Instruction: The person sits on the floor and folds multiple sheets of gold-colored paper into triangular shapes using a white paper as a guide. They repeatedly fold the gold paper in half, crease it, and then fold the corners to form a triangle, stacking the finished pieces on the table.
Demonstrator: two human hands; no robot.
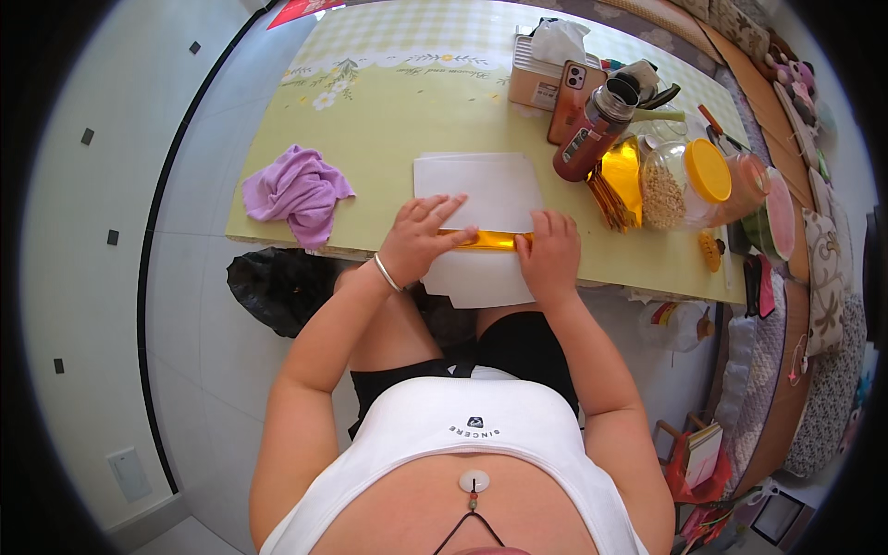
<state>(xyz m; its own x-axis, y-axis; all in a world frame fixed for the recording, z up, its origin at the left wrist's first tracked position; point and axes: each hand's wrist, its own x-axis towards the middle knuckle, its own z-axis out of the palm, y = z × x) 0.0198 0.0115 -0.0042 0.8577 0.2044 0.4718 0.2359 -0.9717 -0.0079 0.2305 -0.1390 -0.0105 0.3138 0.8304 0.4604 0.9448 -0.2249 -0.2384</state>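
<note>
Gold foil strip (486, 240) lies mid-fold, pressed flat on white paper (481, 190) under your left hand (418, 238) and right hand (549, 254); crease evenly next.

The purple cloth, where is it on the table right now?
In the head view the purple cloth lies crumpled near the table's front left corner, to the left of the left hand and the white paper.
</note>
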